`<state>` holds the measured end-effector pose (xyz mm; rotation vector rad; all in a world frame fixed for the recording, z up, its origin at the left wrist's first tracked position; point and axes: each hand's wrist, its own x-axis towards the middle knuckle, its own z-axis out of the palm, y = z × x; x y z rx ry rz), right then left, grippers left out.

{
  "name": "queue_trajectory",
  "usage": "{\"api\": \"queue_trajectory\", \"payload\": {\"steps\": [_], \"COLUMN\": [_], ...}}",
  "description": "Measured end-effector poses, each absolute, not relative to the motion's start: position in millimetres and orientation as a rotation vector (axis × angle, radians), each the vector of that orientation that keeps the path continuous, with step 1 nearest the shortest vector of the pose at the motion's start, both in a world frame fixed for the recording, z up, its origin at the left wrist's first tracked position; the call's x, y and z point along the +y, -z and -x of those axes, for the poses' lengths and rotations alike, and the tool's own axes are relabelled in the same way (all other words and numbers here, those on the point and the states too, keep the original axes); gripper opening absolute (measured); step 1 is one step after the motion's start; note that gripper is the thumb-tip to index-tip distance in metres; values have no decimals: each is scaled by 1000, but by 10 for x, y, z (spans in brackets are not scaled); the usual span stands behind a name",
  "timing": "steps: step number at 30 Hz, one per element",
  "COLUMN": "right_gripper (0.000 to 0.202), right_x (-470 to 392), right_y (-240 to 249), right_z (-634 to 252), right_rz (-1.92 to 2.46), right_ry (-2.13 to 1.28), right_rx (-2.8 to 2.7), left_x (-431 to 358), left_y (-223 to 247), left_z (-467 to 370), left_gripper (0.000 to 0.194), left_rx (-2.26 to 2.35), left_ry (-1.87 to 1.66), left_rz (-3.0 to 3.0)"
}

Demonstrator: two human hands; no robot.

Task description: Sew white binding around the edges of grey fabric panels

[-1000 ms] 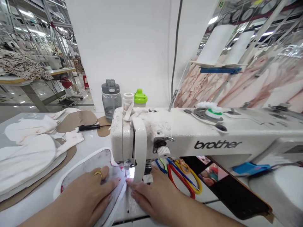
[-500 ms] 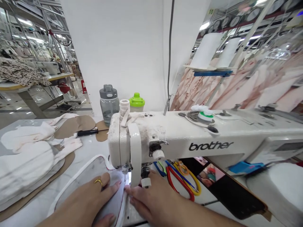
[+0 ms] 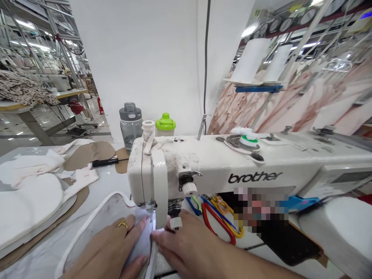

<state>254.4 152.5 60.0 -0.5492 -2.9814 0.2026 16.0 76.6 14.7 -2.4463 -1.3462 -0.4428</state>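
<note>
A sheer grey fabric piece with a white bound edge and a thin red line along it lies under the needle area of a white sewing machine marked "brother". My left hand, a gold ring on one finger, rests flat on this fabric with its fingers stretched toward the needle. Just right of the needle, my right hand has its fingertips together at the fabric's white edge. Part of that hand is behind the machine's white knob. The presser foot is mostly hidden by the machine head and fingers.
White padded pieces and brown cardboard shapes lie left, with a black-handled screwdriver. Behind the machine stand a grey bottle and a green-lidded bottle. Red-handled scissors and a phone lie under the arm.
The view has shifted slightly to the right. My left hand has slid a little toward the needle over the fabric. My right hand stays at the fabric's edge.
</note>
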Motion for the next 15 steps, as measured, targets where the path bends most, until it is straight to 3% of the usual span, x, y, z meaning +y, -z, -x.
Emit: {"api": "queue_trajectory", "payload": {"steps": [7, 15], "right_gripper": [24, 21], "right_x": [1519, 1532], "right_y": [-523, -541], "right_z": [-2564, -2574], "right_rz": [662, 517], "right_ry": [-132, -133], "right_rx": [-2864, -2924], "left_x": [758, 803], "left_y": [-172, -270], "left_z": [48, 50], "left_gripper": [74, 61], "left_rx": [-1297, -1442], "left_ry": [458, 443], "left_rz": [2588, 2671]}}
